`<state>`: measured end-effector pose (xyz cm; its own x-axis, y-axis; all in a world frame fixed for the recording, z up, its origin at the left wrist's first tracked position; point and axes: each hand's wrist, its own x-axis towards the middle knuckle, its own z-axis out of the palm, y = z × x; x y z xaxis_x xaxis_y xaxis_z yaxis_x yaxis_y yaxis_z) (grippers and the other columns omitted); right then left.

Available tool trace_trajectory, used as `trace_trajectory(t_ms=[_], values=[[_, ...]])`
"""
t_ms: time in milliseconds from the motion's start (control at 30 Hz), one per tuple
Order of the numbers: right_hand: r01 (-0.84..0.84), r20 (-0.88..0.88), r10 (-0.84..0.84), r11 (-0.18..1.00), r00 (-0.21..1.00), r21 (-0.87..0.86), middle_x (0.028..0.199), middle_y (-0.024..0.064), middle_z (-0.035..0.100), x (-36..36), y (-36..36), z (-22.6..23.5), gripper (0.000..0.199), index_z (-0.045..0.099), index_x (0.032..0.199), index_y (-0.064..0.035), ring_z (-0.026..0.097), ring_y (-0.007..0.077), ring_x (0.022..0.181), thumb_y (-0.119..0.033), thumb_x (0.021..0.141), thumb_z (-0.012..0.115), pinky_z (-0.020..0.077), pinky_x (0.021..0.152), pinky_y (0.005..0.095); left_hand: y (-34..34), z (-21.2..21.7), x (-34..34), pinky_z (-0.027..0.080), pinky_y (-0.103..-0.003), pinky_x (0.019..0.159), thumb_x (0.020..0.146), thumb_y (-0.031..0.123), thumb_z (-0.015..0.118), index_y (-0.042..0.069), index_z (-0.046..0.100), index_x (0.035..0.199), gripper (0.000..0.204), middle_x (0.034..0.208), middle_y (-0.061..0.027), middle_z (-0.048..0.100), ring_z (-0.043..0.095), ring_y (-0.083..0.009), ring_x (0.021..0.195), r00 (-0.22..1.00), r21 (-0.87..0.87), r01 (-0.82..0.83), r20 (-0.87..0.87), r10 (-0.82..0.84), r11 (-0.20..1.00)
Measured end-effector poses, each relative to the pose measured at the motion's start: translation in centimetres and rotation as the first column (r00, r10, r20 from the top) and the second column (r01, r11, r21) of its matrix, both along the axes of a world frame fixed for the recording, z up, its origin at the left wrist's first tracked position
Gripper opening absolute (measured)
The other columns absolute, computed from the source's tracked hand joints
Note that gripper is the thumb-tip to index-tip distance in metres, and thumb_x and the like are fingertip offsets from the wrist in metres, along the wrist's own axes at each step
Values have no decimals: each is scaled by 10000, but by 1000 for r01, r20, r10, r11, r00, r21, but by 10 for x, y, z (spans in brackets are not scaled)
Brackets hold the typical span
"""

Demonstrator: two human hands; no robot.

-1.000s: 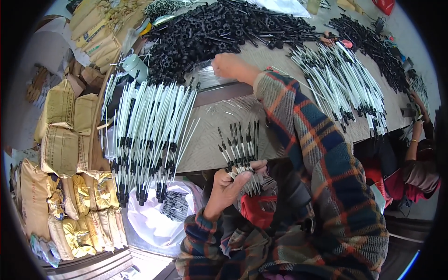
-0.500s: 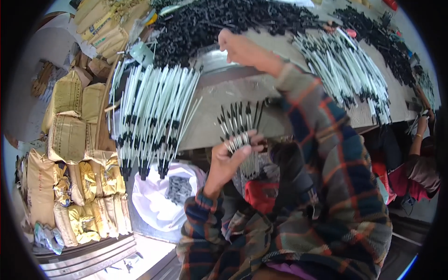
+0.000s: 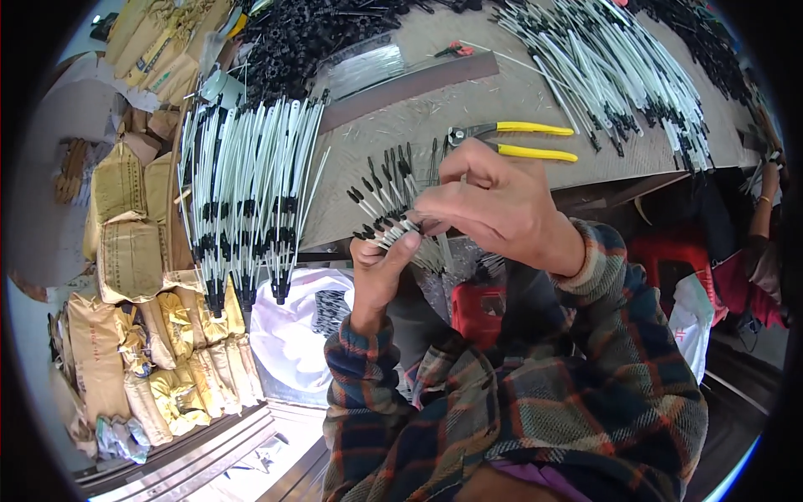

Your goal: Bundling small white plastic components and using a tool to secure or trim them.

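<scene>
My left hand [image 3: 378, 269] grips a fanned bundle of thin white rods with black tips [image 3: 386, 199], held upright just below the table edge. My right hand [image 3: 493, 201] is at the bundle's right side, fingertips pinching among the rods near my left thumb. Both forearms wear plaid sleeves. Yellow-handled pliers [image 3: 519, 140] lie on the table right behind my right hand.
A row of white rods with black sleeves [image 3: 247, 197] hangs over the table's left edge. More lie in a heap [image 3: 623, 79] at the back right, beside a pile of black parts [image 3: 309, 38]. Tan sacks [image 3: 125, 243] are stacked on the left. Another person's arm [image 3: 765, 197] is at the right.
My right hand has come back from the black parts at the far side of the table to the bundle in my left hand. The view has shifted closer to the table.
</scene>
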<state>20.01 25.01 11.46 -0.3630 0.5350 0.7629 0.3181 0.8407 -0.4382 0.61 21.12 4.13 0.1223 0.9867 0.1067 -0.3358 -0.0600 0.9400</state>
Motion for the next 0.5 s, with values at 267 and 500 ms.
trace_trajectory(t_ms=[267,500], values=[[-18,3,18,999,1000,-40,764,34,481,1,0,-4,192,624,853,-55,556,61,549,11,675,650,407,447,191,-2,14,12,427,-233,733,796,62,635,-20,611,1002,223,903,-31,625,548,-87,785,999,-10,-50,-10,50,999],[35,87,-41,997,995,74,770,22,478,-1,0,2,218,628,859,-69,514,83,561,-32,646,657,401,461,200,-1,14,11,431,-241,748,799,49,625,-17,609,998,210,912,-32,627,554,-93,805,998,20,-60,39,59,998]])
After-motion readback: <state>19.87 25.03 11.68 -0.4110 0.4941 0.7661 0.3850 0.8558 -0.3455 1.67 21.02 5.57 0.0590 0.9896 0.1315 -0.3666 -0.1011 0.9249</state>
